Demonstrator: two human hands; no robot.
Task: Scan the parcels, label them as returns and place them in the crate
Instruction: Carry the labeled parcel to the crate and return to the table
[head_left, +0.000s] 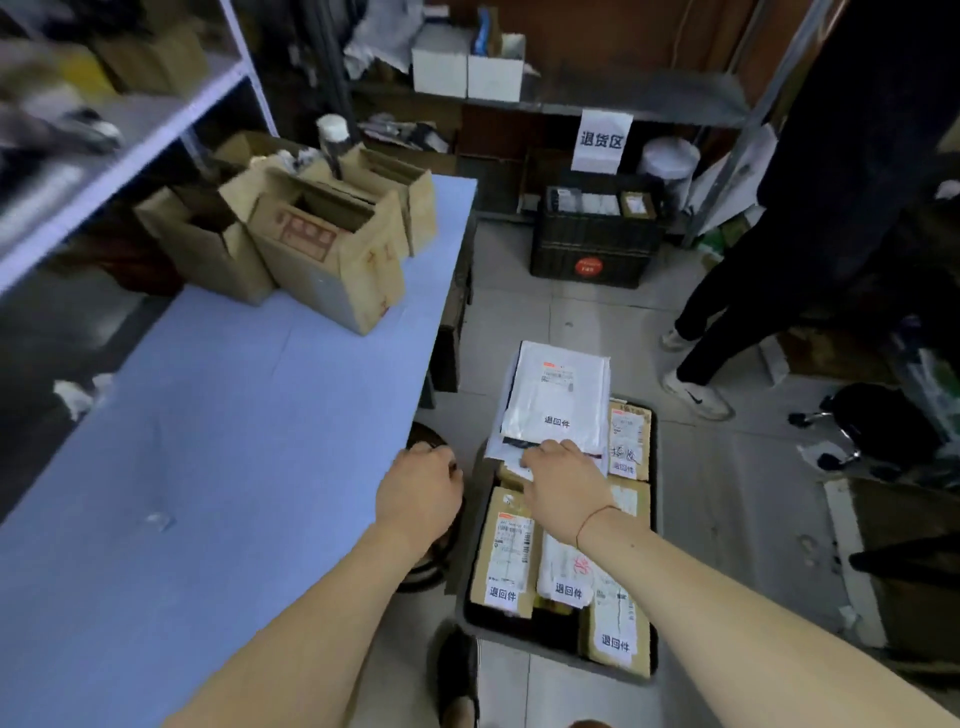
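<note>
Right hand (558, 480) laying white labelled mailer (558, 395) onto dark plastic crate (519, 631), fingers grasping its near edge; left hand (418, 491) clenched, idle.

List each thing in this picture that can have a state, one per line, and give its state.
white mailer: labelled, lying on top of the crate's parcels
right hand: gripping the mailer's near edge
left hand: curled, holding nothing visible
crate: on the floor, filled with labelled parcels
cardboard boxes: flaps open, on the blue table
black crate: under the shelf, holding parcels
</note>
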